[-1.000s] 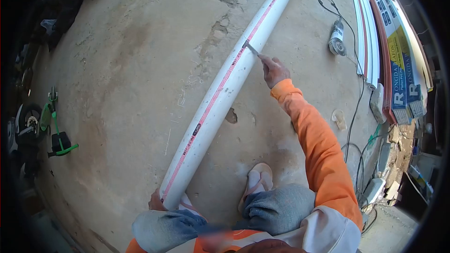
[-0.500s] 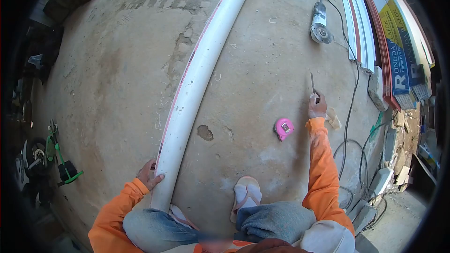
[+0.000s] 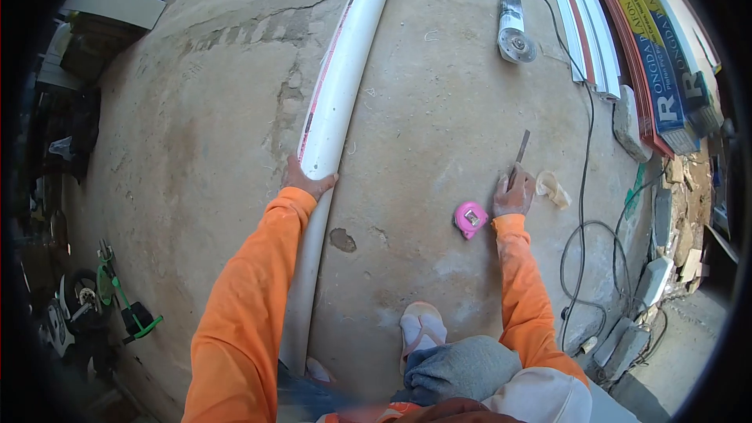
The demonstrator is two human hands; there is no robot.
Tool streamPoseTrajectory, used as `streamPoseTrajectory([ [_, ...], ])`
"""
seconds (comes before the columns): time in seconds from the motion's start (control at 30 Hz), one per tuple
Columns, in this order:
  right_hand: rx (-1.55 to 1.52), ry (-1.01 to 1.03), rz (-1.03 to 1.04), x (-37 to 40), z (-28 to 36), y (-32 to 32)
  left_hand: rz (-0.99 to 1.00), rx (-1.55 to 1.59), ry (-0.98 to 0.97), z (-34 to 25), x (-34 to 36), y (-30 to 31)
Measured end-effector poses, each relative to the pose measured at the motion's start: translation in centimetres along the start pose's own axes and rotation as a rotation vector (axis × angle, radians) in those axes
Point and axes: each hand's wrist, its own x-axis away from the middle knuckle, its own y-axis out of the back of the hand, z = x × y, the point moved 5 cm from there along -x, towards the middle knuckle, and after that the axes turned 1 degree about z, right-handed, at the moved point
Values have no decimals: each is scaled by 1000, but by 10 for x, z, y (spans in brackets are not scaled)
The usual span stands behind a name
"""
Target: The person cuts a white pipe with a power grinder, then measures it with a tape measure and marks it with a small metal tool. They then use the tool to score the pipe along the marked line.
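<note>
A long white pipe [image 3: 345,70] with a red stripe lies on the concrete floor, running away from me. My left hand [image 3: 307,181] reaches forward and grips over the pipe partway along it. My right hand [image 3: 515,194] rests low on the floor to the right and holds a thin dark blade [image 3: 521,147] that points away from me. A pink tape measure [image 3: 471,218] lies on the floor just left of that hand. A small pale scrap [image 3: 553,186] lies just right of it.
An angle grinder [image 3: 513,30] with a black cable [image 3: 583,211] lies at the far right. White and red panels [image 3: 627,39] are stacked along the right edge, with stones below. A green tool [image 3: 125,305] and clutter sit at the left. My sandalled foot [image 3: 421,327] is near.
My left hand slid forward along the pipe from its near end to partway up. My right hand with the blade dropped closer to the floor beside the tape measure.
</note>
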Motion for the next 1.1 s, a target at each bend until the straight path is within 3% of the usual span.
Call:
streamPoseTrajectory([
  [0.03,39,75,-60,8,21,9,-78,-55,61,-9,8,-1],
  [0.17,64,295,258,60,85,8,-179,-209,131,-22,21,-6],
  [0.3,151,309,362,84,93,4,-171,-217,114,-17,15,-6],
  [0.43,173,228,313,81,87,14,-143,-117,42,-10,9,-4],
  [0.5,156,58,457,84,77,16,-85,-37,-29,-9,7,-2],
  [0.6,-46,-93,424,87,69,33,-63,-105,-49,4,15,3],
  [0.63,-52,-112,457,92,74,43,31,-102,-16,9,20,4],
  [0.67,-181,-232,501,95,75,56,53,-121,1,12,32,9],
  [0.73,-301,-373,556,102,78,84,138,-442,76,-15,67,20],
  [0.77,-511,-566,688,114,83,93,120,-485,-14,-43,91,23],
  [0.8,-724,-764,805,127,93,102,259,-208,-1,-63,114,18],
  [0.9,-985,-891,870,138,138,135,772,466,95,-129,184,-10],
  [0.93,-983,-899,862,117,147,149,941,526,230,-168,195,-11],
  [0.97,-1141,-1093,925,92,162,164,1105,586,374,-200,203,-6],
  [1.0,-1295,-1283,989,74,172,166,1106,594,377,-201,193,-9],
  [1.03,-1133,-1293,963,62,152,146,1167,663,451,-196,180,-16],
  [1.1,-597,-910,756,27,86,83,1221,734,534,-196,150,-16],
])
